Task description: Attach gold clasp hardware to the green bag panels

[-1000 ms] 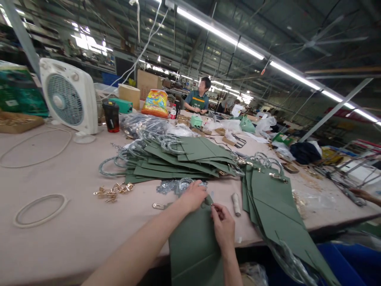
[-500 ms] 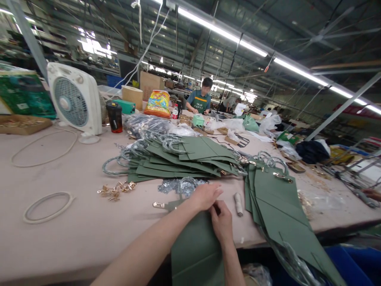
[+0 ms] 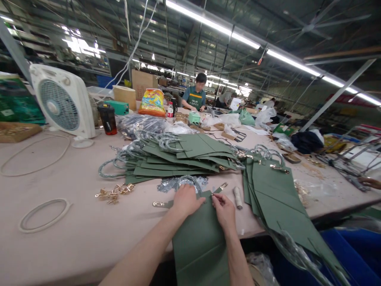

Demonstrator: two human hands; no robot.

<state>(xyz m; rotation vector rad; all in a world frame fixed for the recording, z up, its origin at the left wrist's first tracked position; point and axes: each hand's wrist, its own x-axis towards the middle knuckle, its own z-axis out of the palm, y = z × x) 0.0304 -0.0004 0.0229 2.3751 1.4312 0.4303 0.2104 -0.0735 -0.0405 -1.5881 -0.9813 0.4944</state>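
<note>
A green bag panel (image 3: pixel 199 234) lies in front of me, its lower part hanging past the table edge. My left hand (image 3: pixel 187 201) rests on its upper left part, fingers stretched forward and thumb apart. At the panel's top right corner, my right hand (image 3: pixel 223 208) is closed in a pinch; what sits between its fingertips is too small to make out. Short straps with gold hardware stick out on both sides, a left metal end (image 3: pixel 158 204) and a right metal end (image 3: pixel 222 186). A plastic-wrapped handle (image 3: pixel 190 180) lies beyond my left fingers.
Stacked green panels (image 3: pixel 178 159) lie ahead, and more panels (image 3: pixel 276 186) overhang the edge at right. Gold hardware (image 3: pixel 114 193), a tape roll (image 3: pixel 44 215), a small wrapped roll (image 3: pixel 237 198) and a fan (image 3: pixel 64 103) stand around. A co-worker (image 3: pixel 195 95) works across the table.
My left hand has moved left, away from my right hand, and now lies on the panel. The right strap's metal end has come into sight. My right hand stays at the corner.
</note>
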